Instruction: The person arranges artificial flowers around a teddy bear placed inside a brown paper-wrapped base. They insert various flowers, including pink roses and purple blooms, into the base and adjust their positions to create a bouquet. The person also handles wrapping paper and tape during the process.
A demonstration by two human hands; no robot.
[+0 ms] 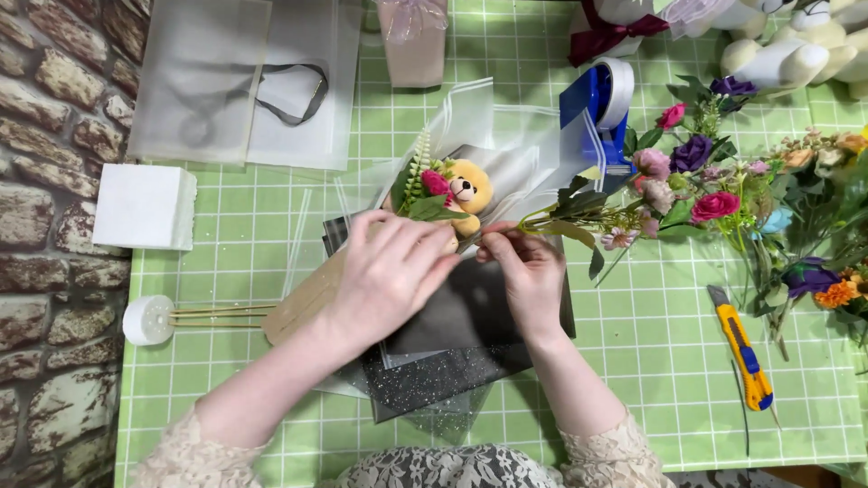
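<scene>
Pressing down on the small bouquet (443,194), the left hand (391,271) lies flat across its wrapped stem, fingers (432,242) curled over the wrap just below the yellow teddy bear (469,190). The right hand (529,271) sits just beside it, thumb and forefinger pinched narrow on the edge of the clear cellophane (506,154). Bouquet and hands rest on black glitter paper (443,361) in the middle of the green gridded bench (651,361). A blue tape dispenser (597,108) stands far right of the bear, loose flowers (714,194) spread to the right, and a yellow utility knife (741,348) lies near right. White foam blocks (145,208) sit at the left edge.
</scene>
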